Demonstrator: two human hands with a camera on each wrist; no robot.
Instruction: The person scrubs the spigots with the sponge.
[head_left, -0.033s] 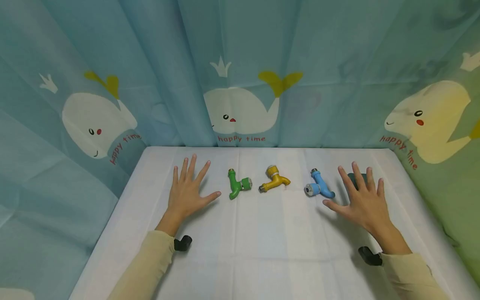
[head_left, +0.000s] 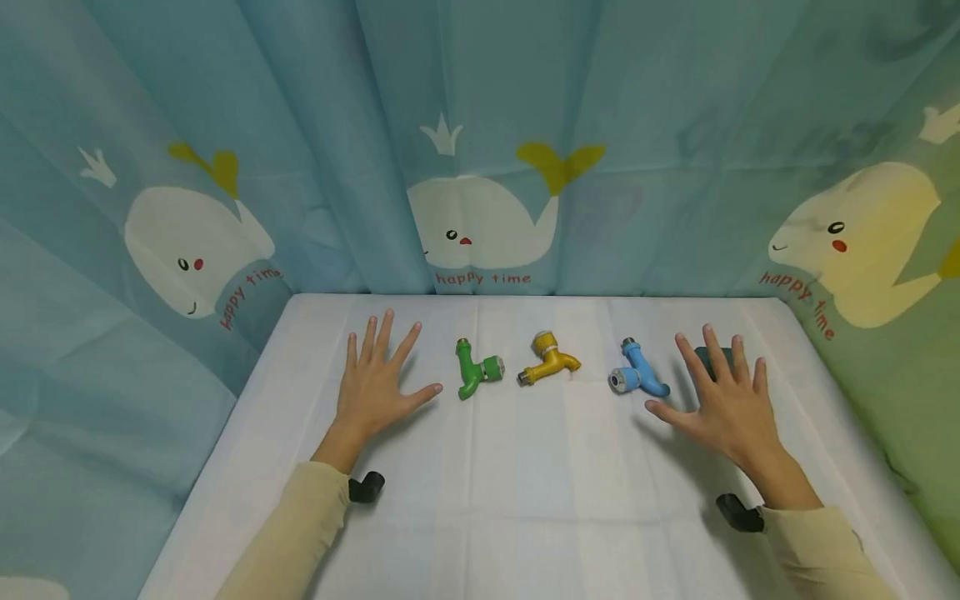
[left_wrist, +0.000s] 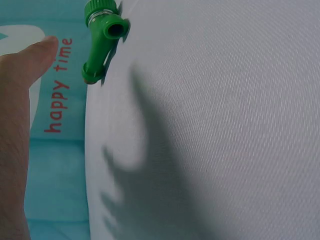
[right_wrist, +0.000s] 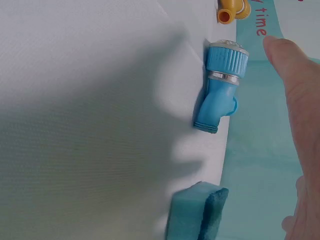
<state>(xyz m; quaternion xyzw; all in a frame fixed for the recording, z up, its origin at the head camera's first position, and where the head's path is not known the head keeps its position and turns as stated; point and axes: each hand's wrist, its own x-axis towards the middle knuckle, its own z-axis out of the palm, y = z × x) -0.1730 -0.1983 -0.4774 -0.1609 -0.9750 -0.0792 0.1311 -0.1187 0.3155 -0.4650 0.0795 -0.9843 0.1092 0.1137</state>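
- Left hand [head_left: 373, 385] lies flat on the white counter [head_left: 525, 500], fingers spread, holding nothing, just left of the green tap [head_left: 475, 372].
- Right hand [head_left: 723, 404] is flat and spread too, beside the blue tap [head_left: 637, 379], partly covering a dark sponge [head_left: 705, 357].
- Yellow tap [head_left: 549, 360] sits between the other two.

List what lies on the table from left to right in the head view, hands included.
left hand → green tap → yellow tap → blue tap → right hand
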